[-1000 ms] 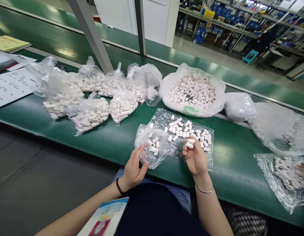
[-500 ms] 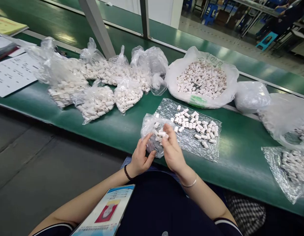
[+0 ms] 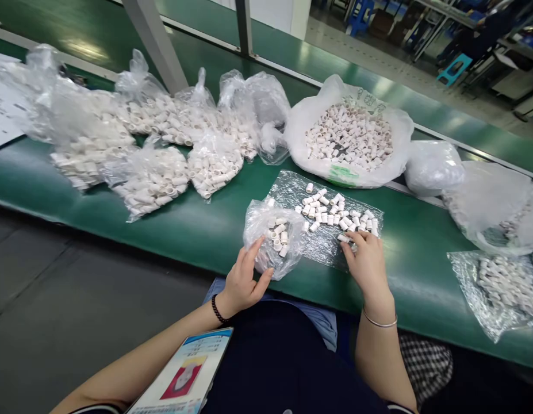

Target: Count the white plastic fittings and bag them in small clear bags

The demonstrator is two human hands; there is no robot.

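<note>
Long, green-topped workbench: dark grey floor along its near edge; slanting grey metal post toward its far edge. Beyond that edge — white upright panel, pale grey floor, turquoise plastic stool.

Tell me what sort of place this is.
Probably a factory workshop: a long green workbench, several clear bags of small white tubes on it, and a turquoise stool beyond.
</note>
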